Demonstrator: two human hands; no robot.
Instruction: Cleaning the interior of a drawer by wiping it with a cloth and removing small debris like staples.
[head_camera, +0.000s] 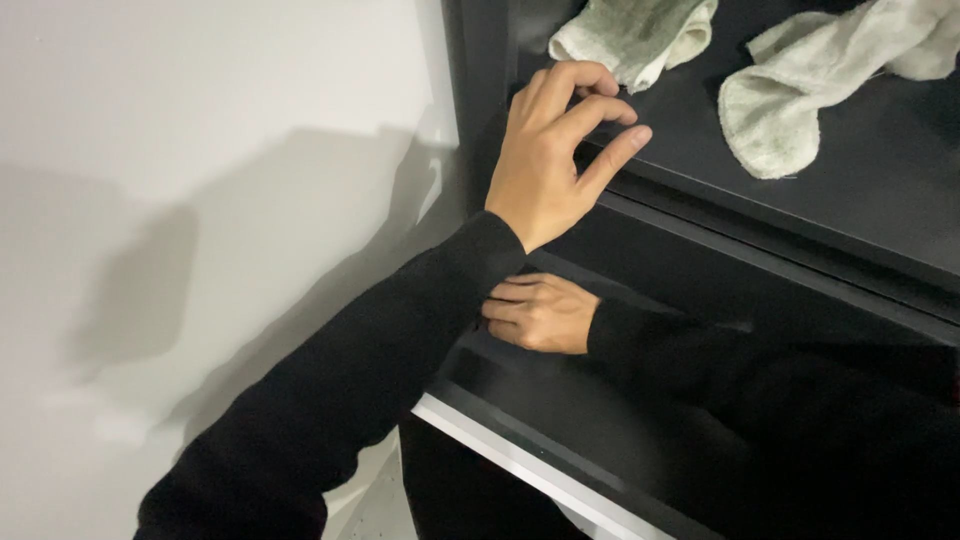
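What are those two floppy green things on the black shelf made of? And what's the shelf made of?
The two cloths look like soft terry fabric: pale green, fuzzy, rumpled into folds. The shelf looks like smooth black painted metal or coated board, with a matte sheen and sharp straight edges; which one, I can't tell. The left hand rests on its front edge.

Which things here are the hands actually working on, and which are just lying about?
In use: left hand on the front edge of the upper dark shelf; right hand flat on the lower shelf.

Lying about: green cloth; pale cloth; white wall.
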